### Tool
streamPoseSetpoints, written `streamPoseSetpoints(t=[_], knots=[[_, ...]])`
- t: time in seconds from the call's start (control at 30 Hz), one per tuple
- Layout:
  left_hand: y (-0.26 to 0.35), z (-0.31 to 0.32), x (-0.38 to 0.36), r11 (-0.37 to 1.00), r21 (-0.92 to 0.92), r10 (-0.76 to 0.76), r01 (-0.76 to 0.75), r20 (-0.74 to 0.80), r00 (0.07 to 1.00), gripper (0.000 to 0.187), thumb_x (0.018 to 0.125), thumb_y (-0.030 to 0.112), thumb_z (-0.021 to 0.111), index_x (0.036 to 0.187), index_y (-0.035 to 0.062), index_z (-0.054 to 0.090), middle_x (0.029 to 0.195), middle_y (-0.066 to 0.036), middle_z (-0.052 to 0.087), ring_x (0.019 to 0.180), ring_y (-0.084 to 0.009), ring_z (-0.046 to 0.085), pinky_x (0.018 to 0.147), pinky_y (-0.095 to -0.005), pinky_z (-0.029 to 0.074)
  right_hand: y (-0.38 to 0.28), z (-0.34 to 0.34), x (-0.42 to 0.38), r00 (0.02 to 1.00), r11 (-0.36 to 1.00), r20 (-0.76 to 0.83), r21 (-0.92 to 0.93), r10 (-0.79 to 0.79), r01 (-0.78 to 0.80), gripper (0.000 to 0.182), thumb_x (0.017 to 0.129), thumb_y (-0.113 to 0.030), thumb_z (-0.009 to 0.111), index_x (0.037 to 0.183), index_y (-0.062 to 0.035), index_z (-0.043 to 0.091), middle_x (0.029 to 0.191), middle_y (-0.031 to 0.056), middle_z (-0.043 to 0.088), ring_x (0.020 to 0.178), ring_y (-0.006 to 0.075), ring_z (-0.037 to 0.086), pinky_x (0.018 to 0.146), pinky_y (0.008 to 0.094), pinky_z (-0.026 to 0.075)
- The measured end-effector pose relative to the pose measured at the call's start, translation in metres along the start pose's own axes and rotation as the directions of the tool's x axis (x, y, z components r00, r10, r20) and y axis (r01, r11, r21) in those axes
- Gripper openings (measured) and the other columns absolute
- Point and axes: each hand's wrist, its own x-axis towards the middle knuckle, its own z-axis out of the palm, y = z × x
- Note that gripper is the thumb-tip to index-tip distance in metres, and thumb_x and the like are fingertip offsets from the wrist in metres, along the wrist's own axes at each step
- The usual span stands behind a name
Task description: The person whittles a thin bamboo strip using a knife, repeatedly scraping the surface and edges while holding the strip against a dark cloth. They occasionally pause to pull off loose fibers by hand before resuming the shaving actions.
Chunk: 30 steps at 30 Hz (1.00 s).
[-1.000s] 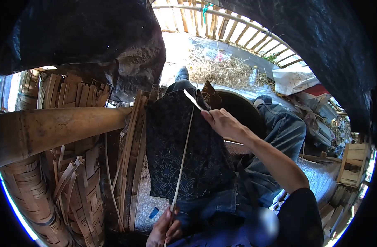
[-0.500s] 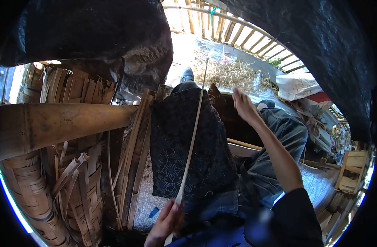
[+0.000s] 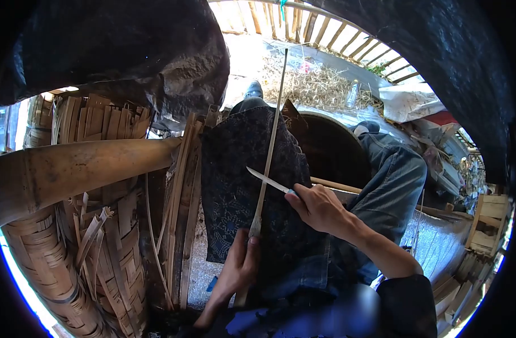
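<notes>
My left hand [image 3: 244, 260] is closed round the lower part of a long thin bamboo strip [image 3: 272, 141], which points up and away over my lap. In my right hand [image 3: 322, 208] is a knife [image 3: 268, 179], its handle mostly covered by my fingers. The blade points left and crosses the strip a little above my left hand; whether it touches cannot be told. Under the strip, a dark patterned cloth [image 3: 229, 208] lies over my leg.
A thick bamboo pole [image 3: 94, 172] juts in from the left, above woven bamboo baskets [image 3: 38, 253]. Upright split bamboo pieces [image 3: 182, 214] stand beside my leg. Ahead lie straw [image 3: 320, 90] and a clear bottle [image 3: 352, 94]. Black plastic sheeting [image 3: 117, 45] hangs overhead.
My right hand has come down and back toward me, bringing the knife blade across the strip. My left hand and the strip have shifted slightly up and away.
</notes>
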Motion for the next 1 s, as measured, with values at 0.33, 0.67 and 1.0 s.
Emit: streamPoseSetpoints(t=[0.33, 0.67, 1.0], knots=[[-0.008, -0.001, -0.008, 0.992, -0.096, -0.076, 0.087, 0.109, 0.991, 0.026, 0.099, 0.027, 0.037, 0.107, 0.0031, 0.042, 0.059, -0.001, 0.043, 0.045, -0.0102, 0.043, 0.039, -0.0263, 0.037, 0.011, -0.002, 0.032, 0.995, 0.993, -0.032, -0.067, 0.091, -0.093, 0.039, 0.096, -0.031, 0.048, 0.069, -0.0023, 0.050, 0.049, 0.0183, 0.048, 0.045, 0.0379, 0.050, 0.043, 0.0434, 0.037], [-0.019, -0.020, 0.001, 0.677, -0.671, -0.055, 0.303, 0.364, 0.930, 0.027, 0.101, 0.034, 0.031, 0.107, 0.0105, 0.041, 0.047, 0.002, 0.031, 0.030, -0.0094, 0.028, 0.031, -0.0218, 0.024, -0.001, -0.006, 0.014, 0.992, 0.992, 0.083, 0.090, -0.099, 0.092, 0.045, 0.097, -0.034, 0.044, 0.065, -0.0026, 0.049, 0.045, 0.0158, 0.045, 0.038, 0.0331, 0.049, 0.040, 0.0415, 0.038], [-0.020, -0.015, -0.004, 0.355, -0.830, -0.020, 0.430, 0.453, 0.891, 0.027, 0.100, 0.038, 0.031, 0.110, 0.0148, 0.041, 0.044, 0.002, 0.027, 0.027, -0.0099, 0.024, 0.031, -0.0217, 0.021, -0.006, -0.006, 0.028, 0.993, 0.998, 0.111, 0.036, -0.050, 0.046, 0.049, 0.096, -0.037, 0.045, 0.062, -0.0024, 0.048, 0.046, 0.0172, 0.048, 0.039, 0.0345, 0.050, 0.040, 0.0417, 0.038]])
